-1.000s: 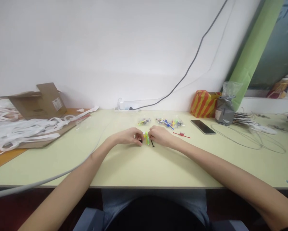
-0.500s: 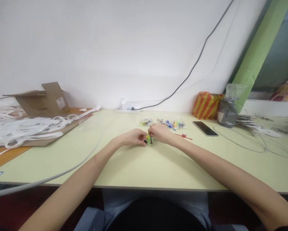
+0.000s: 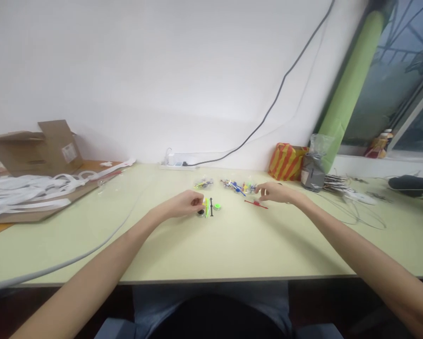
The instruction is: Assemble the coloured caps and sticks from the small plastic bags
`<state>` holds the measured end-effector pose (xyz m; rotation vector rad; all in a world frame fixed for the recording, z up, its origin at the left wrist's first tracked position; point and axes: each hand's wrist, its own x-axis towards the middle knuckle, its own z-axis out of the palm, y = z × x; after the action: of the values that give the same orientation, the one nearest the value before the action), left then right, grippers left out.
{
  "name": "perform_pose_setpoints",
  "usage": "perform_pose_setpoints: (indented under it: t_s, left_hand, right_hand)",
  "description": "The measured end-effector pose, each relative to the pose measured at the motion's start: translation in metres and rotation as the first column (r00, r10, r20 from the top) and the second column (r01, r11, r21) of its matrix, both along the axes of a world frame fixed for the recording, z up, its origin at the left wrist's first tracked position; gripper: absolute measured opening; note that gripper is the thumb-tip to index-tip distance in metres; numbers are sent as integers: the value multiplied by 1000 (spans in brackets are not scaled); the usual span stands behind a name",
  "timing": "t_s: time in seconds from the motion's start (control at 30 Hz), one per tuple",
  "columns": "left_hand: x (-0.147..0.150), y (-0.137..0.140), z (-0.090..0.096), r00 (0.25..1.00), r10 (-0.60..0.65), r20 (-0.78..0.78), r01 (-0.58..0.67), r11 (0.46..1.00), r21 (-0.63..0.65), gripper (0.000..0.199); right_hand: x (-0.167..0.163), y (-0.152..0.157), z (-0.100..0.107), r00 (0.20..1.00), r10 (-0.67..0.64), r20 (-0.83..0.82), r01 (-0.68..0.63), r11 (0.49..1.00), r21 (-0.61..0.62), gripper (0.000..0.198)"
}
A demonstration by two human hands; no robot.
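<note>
My left hand [image 3: 187, 203] is closed in a pinch, with a small yellow plastic part [image 3: 204, 203] at its fingertips. Right beside those fingers lie a black round piece [image 3: 200, 213], a bright green strip [image 3: 207, 208], a black rod [image 3: 211, 207] and a green round piece [image 3: 217, 206]. My right hand [image 3: 274, 192] hovers with thumb and forefinger apart just above a long thin red part [image 3: 256, 203], which lies on the table. Behind the hands are clear bags of coloured plastic parts [image 3: 237, 186] and a smaller bag [image 3: 204, 182].
A power strip [image 3: 174, 165] sits against the wall. At left are a cardboard box [image 3: 52, 150] and white strips [image 3: 38, 188]; a pale cable [image 3: 91, 254] crosses the table. A striped bag [image 3: 285, 162], a grey bag [image 3: 312, 174] and thin wires stand or lie at right.
My right hand has left the small parts by my left hand and moved right, over the red part. The green round piece and black rod now show uncovered. The view has turned right.
</note>
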<state>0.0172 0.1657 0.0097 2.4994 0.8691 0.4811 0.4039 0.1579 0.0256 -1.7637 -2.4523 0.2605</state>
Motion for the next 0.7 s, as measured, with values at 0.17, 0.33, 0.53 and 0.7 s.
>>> perform_pose_setpoints:
  t_s: [0.17,0.33,0.53,0.7]
  left_hand:
    - [4,-4,1,1000,25,4,-25,995,101,34]
    - [9,-6,1,999,45,-1,-45,990,135,32]
    - [14,-8,0,996,60,-71,-47,985,167,33]
    - [20,-14,0,996,49,-79,-33,980,194,35]
  right_hand:
    - [-5,-7,-17,988,63,-143,-67,997,-24,15]
    - [-41,0,-8,977,114,-179,-105,993,60,18]
    - [-74,6,-14,967,212,-138,-223,972,-71,17]
    - [-86,-1,-43,929,186,-319,-131,974,184,11]
